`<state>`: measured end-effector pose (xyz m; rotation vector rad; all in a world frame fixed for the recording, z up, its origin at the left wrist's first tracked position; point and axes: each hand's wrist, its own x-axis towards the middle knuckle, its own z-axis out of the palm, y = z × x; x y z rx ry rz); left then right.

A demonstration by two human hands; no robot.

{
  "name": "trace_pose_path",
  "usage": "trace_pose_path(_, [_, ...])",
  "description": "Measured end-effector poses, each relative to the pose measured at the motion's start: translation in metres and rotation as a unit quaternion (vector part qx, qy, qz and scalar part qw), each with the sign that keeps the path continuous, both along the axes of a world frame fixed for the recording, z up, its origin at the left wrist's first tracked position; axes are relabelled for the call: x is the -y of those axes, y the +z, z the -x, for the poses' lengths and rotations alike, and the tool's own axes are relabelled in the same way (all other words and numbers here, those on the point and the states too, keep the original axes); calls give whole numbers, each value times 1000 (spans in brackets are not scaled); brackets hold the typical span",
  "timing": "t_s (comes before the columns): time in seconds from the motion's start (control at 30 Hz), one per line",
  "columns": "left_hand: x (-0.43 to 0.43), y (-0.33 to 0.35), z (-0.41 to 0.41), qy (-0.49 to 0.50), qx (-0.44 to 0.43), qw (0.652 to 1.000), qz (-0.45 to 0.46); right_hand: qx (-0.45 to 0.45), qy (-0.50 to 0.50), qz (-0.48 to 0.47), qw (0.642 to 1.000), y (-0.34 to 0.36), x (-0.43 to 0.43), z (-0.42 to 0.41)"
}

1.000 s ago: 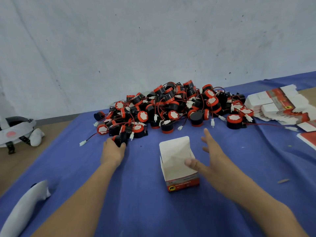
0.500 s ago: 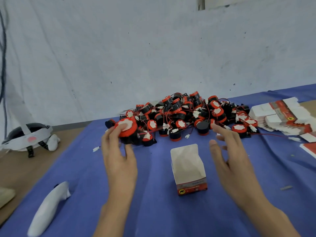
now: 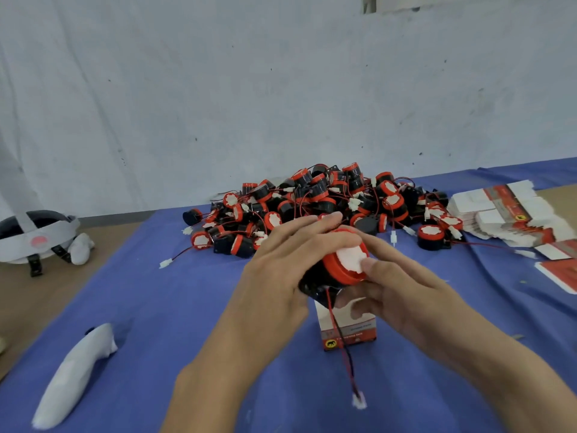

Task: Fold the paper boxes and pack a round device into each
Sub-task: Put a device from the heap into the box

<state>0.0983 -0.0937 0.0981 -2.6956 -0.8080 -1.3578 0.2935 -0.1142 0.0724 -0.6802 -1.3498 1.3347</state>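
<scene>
The left hand (image 3: 281, 267), its grip curled round the round device (image 3: 345, 260), has brought it from the pile (image 3: 312, 201) to above the box (image 3: 359, 325), where the right hand (image 3: 406, 292) now pinches it too.

The tabletop (image 3: 46, 301) is bare brown wood at its left edge, with a blue cloth (image 3: 175, 307) over the rest. A tangled pile of round devices (image 3: 312, 198) sits against the far edge. A stack of flat boxes (image 3: 505, 214) lies towards the far right corner. One folded box (image 3: 349, 329) stands upright near the middle. A white controller (image 3: 75, 376) lies by the near left corner, and a headset (image 3: 37, 239) rests on the bare wood.
</scene>
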Motion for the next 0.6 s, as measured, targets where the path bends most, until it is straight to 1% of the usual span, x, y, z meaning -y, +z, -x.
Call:
trace_pose_path(0.03, [-1, -3, -1, -5, 19, 1000, 21, -5, 10, 5, 1000, -3, -1, -2])
trace_pose_path(0.07, [-2, -7, -2, -11, 61, 996, 58, -18, 7, 10, 1000, -5, -2, -3])
trace_pose_path(0.1, [-2, -9, -3, -17, 124, 985, 116, -42, -4, 19, 999, -7, -3, -4])
trace_pose_path(0.13, [-2, -11, -4, -26, 190, 963, 191, -75, -22, 31, 996, -9, -5, -4])
trace_pose_path(0.17, [-3, -13, -4, -31, 235, 933, 271, -109, -44, 43, 992, -11, -7, -4])
trace_pose_path(0.2, [-4, -15, -2, -37, 245, 906, 345, -143, -63, 54, 986, -13, -9, -4])
trace_pose_path(0.23, [-3, -16, -1, -51, 219, 891, 394, -172, -78, 61, 980, -14, -9, -3])
trace_pose_path(0.27, [-2, -18, -1, -65, 182, 888, 417, -188, -93, 65, 976, -14, -9, 0])
trace_pose_path(0.3, [-1, -21, -2, -68, 154, 893, 416, -186, -108, 65, 974, -15, -9, 2])
trace_pose_path(0.33, [0, -24, -4, -56, 142, 906, 395, -164, -123, 62, 977, -15, -8, 5])
trace_pose_path(0.4, [0, -26, -8, -12, 142, 932, 333, -59, -168, 51, 983, -18, -7, 11])
trace_pose_path(0.47, [-1, -26, -8, 29, 127, 954, 272, 65, -198, 16, 978, -22, -7, 11])
trace_pose_path(0.53, [-1, -25, -5, 56, 101, 966, 233, 143, -180, -23, 973, -26, -6, 11])
trace_pose_path(0.6, [0, -24, -3, 72, 65, 971, 219, 198, -182, -46, 962, -28, -5, 11])
